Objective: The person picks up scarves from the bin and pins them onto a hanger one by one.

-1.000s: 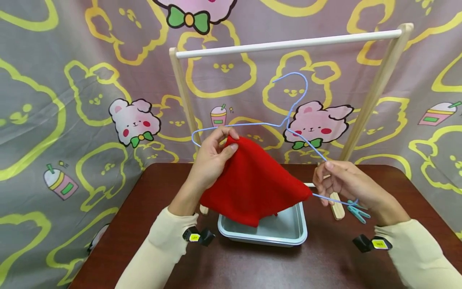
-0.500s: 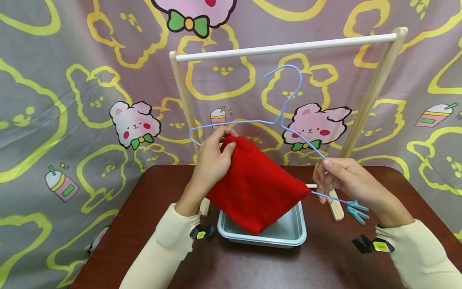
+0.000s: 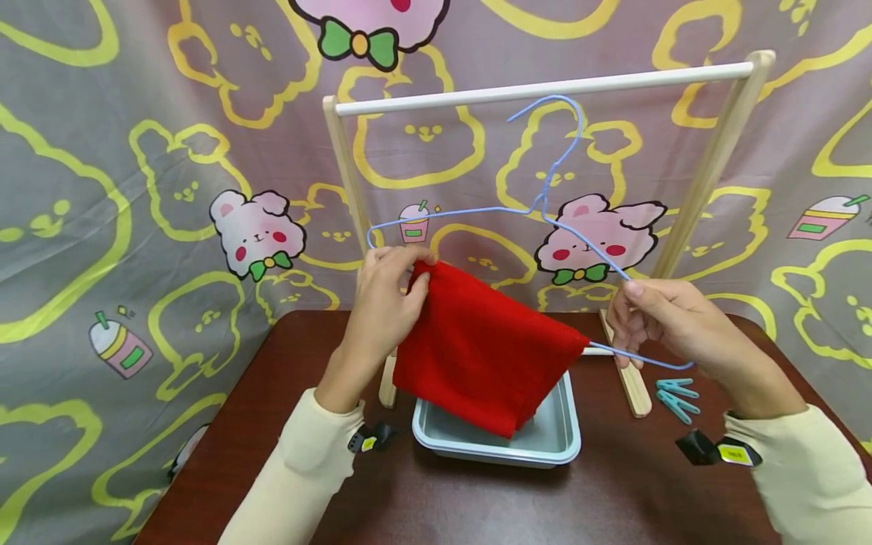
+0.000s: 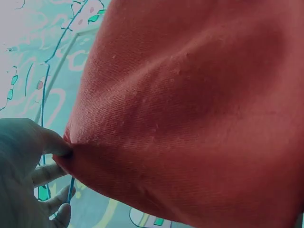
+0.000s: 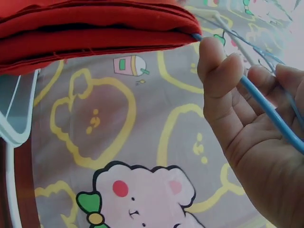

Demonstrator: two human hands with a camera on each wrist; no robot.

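A folded red cloth (image 3: pixel 487 341) drapes over the lower bar of a blue wire hanger (image 3: pixel 477 211). My left hand (image 3: pixel 384 306) pinches the cloth's upper left corner between thumb and fingers, also visible in the left wrist view, where the cloth (image 4: pixel 180 109) fills most of the picture. With the thumb on the sloping shoulder and fingers at the lower bar, my right hand (image 3: pixel 671 322) grips the hanger's right side. In the right wrist view the bar (image 5: pixel 266 107) runs across its fingers, and the cloth's stacked layers (image 5: pixel 104 28) show edge-on. The hanger's hook overlaps the white rod in view.
Behind the hanger stands a wooden rack with a white rod (image 3: pixel 450 97). Below the cloth, a grey-blue basin (image 3: pixel 493 454) sits on the dark brown table (image 3: pixel 327 492). Teal clothespins (image 3: pixel 677 399) lie by the rack's right foot (image 3: pixel 635 390). A patterned curtain (image 3: pixel 68 250) surrounds the table.
Both hands shift slightly apart, and the hanger rises so its hook meets the rod's height in view. The hanger's right end moves clear of the clothespins. The cloth stays draped over the bar.
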